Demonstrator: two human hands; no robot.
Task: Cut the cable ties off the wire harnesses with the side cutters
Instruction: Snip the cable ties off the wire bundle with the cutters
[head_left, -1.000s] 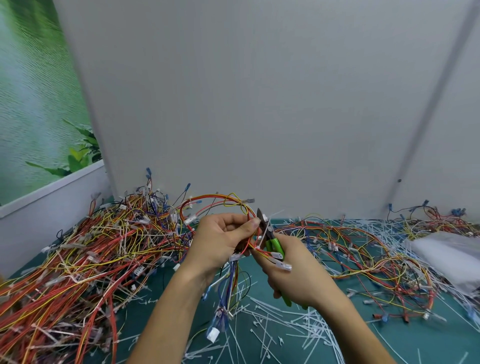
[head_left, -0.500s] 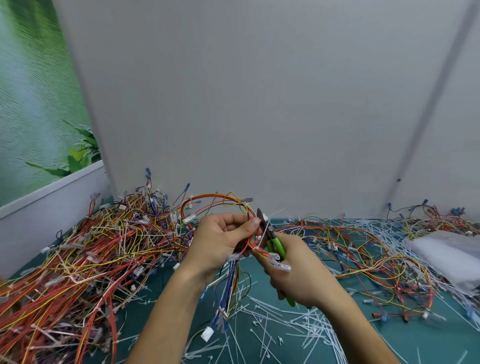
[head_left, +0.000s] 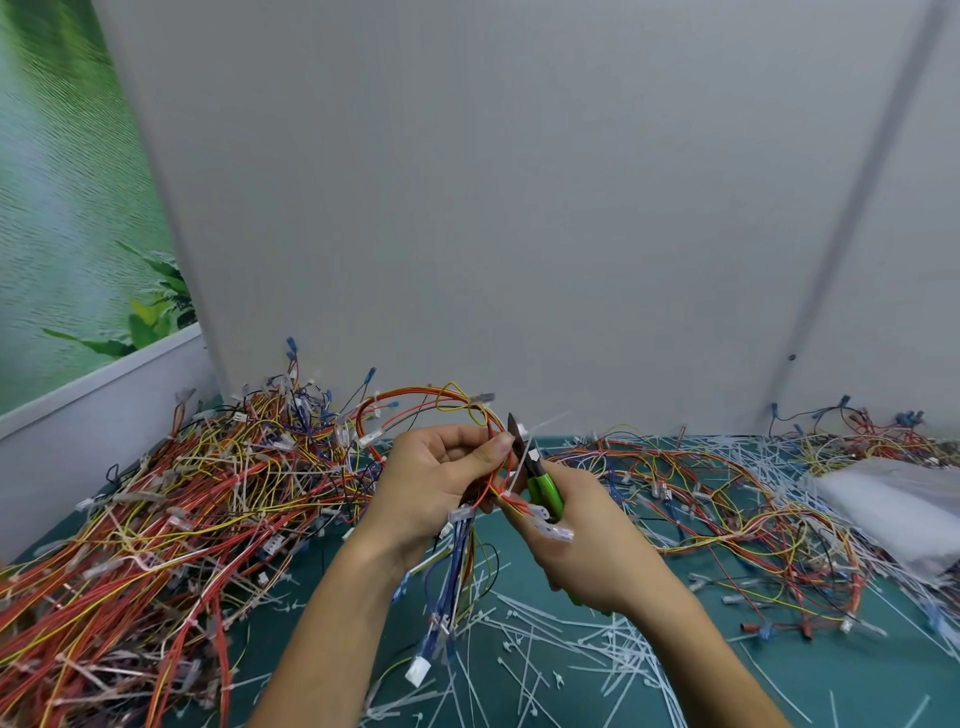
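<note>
Green-handled side cutters (head_left: 546, 491) sit in the right hand (head_left: 587, 558), whose fingers curl round the handles. The dark blades point up and to the left, right against a white cable tie (head_left: 521, 464) on the wire harness (head_left: 447, 402). Whether they bite the tie cannot be told. The left hand (head_left: 434, 486) grips that harness, its thumb pressing the red and yellow wires just beside the blades. The harness loop rises above the fingers, and blue wires ending in a white connector (head_left: 417, 672) hang below. A big pile of harnesses (head_left: 171, 514) lies on the left of the teal mat (head_left: 831, 686) and a looser tangle (head_left: 727, 519) on the right. Cut ties (head_left: 561, 644) are scattered between the forearms.
</note>
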